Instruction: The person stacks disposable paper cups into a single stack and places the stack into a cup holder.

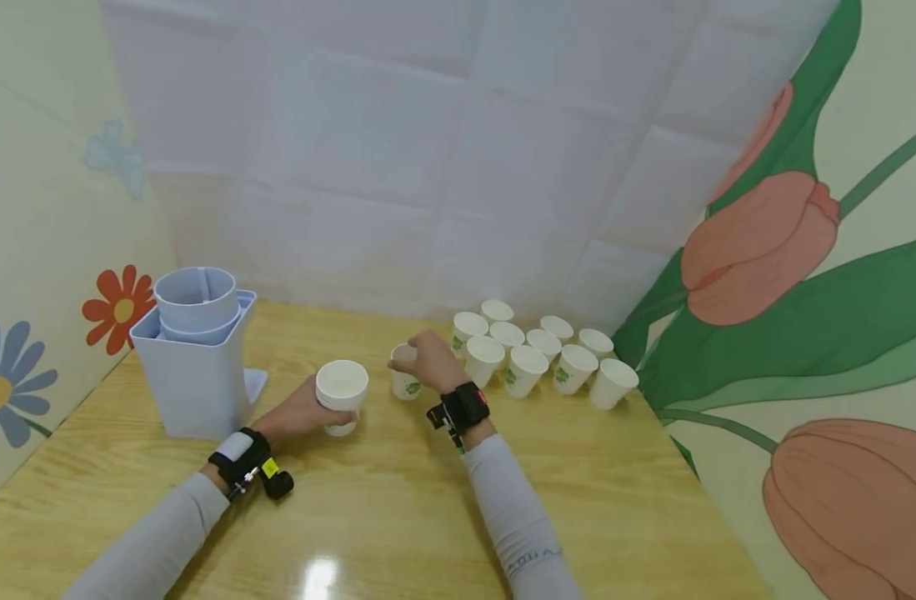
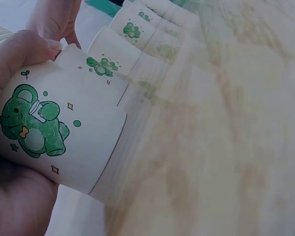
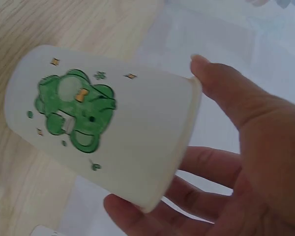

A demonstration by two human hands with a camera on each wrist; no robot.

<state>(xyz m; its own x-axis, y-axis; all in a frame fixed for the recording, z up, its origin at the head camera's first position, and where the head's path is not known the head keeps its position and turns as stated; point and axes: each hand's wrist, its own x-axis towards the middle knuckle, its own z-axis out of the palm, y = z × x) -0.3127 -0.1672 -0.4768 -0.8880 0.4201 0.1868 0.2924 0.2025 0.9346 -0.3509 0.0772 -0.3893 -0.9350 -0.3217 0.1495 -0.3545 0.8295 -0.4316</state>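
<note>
My left hand (image 1: pixel 296 410) grips a short stack of white paper cups (image 1: pixel 341 385), mouths up, above the table. In the left wrist view, the thumb and palm wrap the lowest cup (image 2: pixel 83 137), printed with a green bear-like figure. To its right, my right hand (image 1: pixel 435 363) holds a single paper cup (image 1: pixel 405 387) by its rim, upright at the table. The right wrist view shows the thumb and fingers on opposite sides of that cup's rim (image 3: pixel 179 142). Beyond the right hand, several upright paper cups (image 1: pixel 528 371) stand close together in rows.
A pale lavender plastic container (image 1: pixel 191 387) with a round insert (image 1: pixel 195 302) stands at the left of the wooden table (image 1: pixel 397 517). White sheeting (image 1: pixel 367 167) hangs behind the table. Flower-painted panels (image 1: pixel 818 350) flank both sides.
</note>
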